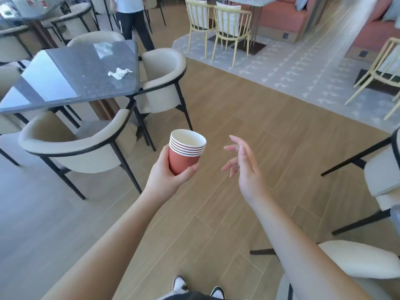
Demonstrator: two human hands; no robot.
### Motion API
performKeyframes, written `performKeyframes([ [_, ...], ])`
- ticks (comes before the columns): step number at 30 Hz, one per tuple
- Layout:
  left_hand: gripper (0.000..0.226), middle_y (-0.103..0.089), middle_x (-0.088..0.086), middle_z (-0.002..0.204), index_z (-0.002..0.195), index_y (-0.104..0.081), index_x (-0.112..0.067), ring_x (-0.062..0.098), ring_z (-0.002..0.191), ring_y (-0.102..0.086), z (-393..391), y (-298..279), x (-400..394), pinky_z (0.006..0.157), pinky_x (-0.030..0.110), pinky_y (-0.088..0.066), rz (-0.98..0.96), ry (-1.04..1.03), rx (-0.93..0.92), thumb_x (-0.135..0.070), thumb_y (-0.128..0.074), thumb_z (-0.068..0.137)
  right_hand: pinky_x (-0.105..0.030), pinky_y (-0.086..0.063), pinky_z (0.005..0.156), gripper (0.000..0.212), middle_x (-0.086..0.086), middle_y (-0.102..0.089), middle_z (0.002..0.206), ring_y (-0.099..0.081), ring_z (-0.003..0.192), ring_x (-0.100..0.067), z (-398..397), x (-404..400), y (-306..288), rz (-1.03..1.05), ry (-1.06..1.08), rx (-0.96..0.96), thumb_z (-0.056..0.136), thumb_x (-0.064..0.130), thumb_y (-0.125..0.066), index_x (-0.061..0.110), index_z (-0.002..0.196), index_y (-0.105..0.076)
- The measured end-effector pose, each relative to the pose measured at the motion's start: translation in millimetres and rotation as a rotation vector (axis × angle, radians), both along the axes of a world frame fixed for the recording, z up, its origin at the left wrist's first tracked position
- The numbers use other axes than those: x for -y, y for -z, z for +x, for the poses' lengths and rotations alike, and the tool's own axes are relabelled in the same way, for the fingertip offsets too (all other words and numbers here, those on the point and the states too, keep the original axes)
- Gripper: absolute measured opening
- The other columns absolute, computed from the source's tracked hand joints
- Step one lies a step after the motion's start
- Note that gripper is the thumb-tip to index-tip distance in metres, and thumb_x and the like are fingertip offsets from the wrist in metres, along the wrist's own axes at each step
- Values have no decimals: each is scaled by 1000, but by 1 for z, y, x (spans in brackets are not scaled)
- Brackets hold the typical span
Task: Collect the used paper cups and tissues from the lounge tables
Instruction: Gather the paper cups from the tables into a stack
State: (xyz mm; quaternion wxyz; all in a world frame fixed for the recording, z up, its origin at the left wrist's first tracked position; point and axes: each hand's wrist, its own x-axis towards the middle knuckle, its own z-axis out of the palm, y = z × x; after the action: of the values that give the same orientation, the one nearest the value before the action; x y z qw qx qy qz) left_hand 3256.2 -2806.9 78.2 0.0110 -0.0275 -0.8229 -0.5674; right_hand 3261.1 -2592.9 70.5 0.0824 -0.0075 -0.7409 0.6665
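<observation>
My left hand (167, 172) grips a nested stack of several red paper cups (186, 151), upright, with white rims and an empty top cup. It hovers over the wooden floor in the middle of the view. To the right of the cups my right hand (241, 161) hangs in the air with loose fingers and holds nothing. A crumpled white tissue (119, 72) lies on the dark stone table (65, 83) at the upper left, well beyond both hands.
Cream armchairs with black frames (91, 144) ring the table, and more stand at the right edge (381, 169). Yellow wooden chairs (227, 29) stand on a pale rug beyond. A person (134, 20) walks at the top. Open wooden floor lies ahead.
</observation>
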Motion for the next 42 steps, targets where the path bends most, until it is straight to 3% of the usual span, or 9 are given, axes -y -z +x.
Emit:
performKeyframes([
  [4, 62, -61, -38, 112, 112, -41, -73, -7, 102, -64, -55, 4, 8, 87, 39, -61, 16, -25, 1, -67, -79, 64, -21, -46, 63, 45, 9, -61, 118, -65, 76, -9, -57, 10, 6, 11, -25, 24, 100, 54, -25, 40, 136, -48],
  [7, 70, -64, -28, 115, 125, -44, -60, -1, 102, -66, -102, 9, 20, 84, 38, -62, 37, -42, 6, -65, -80, 65, -23, -46, 61, 46, 6, -60, 120, -64, 77, -10, -107, 22, 8, 29, -54, 41, 102, 49, -24, 35, 139, -47],
  [10, 79, -64, -25, 118, 134, -45, -47, -3, 102, -65, -156, 9, 36, 80, 27, -57, 36, -45, -11, -65, -79, 65, -24, -44, 56, 42, 7, -59, 120, -63, 75, -8, -160, 39, 5, 37, -78, 42, 105, 47, -26, 35, 139, -48],
  [17, 81, -63, -28, 118, 137, -45, -43, -12, 103, -61, -290, -2, 57, 71, 4, -48, 34, -31, -31, -64, -79, 67, -21, -44, 50, 41, 17, -61, 113, -64, 74, -9, -281, 59, -1, 42, -57, 45, 98, 59, -30, 47, 131, -51],
  [23, 79, -65, -31, 111, 135, -48, -43, -6, 101, -65, -377, 13, 42, 76, 21, -57, 60, -7, 13, -64, -80, 66, -20, -43, 50, 39, 21, -61, 113, -66, 76, -12, -361, 45, 5, 54, -22, 68, 95, 67, -30, 59, 126, -52],
  [27, 68, -63, -38, 107, 125, -49, -53, -8, 98, -65, -438, 20, 17, 66, 9, -52, 73, 7, 27, -63, -80, 65, -17, -39, 48, 36, 22, -61, 112, -66, 75, -9, -421, 25, 7, 39, -7, 87, 96, 64, -30, 60, 124, -52],
  [34, 62, -62, -42, 106, 119, -45, -58, -17, 95, -62, -573, 12, -41, 68, 2, -46, 15, -8, -12, -64, -78, 67, -20, -37, 46, 36, 21, -60, 112, -65, 75, -8, -558, -34, 11, -10, -13, 71, 97, 63, -30, 58, 126, -51],
  [39, 67, -66, -29, 117, 123, -46, -60, -6, 106, -64, -661, -1, -77, 84, 21, -52, 0, -38, 15, -64, -79, 65, -21, -37, 45, 35, 22, -60, 112, -65, 74, -8, -659, -78, 3, -25, -41, 47, 96, 67, -30, 63, 123, -51],
  [42, 66, -67, -27, 116, 123, -49, -57, -5, 106, -64, -703, -4, -89, 86, 25, -53, 13, -41, 24, -63, -80, 65, -22, -38, 43, 37, 23, -60, 112, -66, 74, -8, -708, -89, -1, -28, -52, 38, 94, 73, -30, 63, 124, -50],
])
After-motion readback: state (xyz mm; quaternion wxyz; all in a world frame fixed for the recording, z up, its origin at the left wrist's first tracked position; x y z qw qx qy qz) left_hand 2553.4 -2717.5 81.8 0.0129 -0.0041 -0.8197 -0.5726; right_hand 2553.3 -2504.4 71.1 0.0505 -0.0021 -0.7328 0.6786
